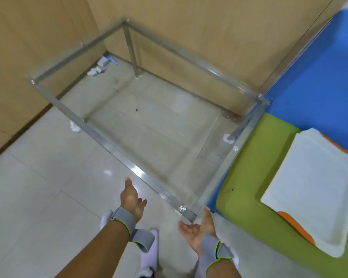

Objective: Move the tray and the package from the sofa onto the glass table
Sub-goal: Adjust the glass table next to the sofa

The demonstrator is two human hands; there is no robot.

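Observation:
The glass table (109, 145) with its metal frame stands in the middle of the view, bare on top. To the right, on the green seat of the sofa (243, 183), lies a white tray (313, 189) with orange showing at its near and far corners. I cannot make out a separate package. My left hand (132, 199) hovers open over the floor just in front of the table's near edge. My right hand (197, 229) is open, palm up, at the table's near right corner, left of the sofa. Both hands hold nothing.
Tan panelled walls close in the corner behind the table. Crumpled paper and small litter (100, 66) lie on the tiled floor under its far end. The sofa has a blue backrest (317, 77). My white socked feet (149, 255) show below.

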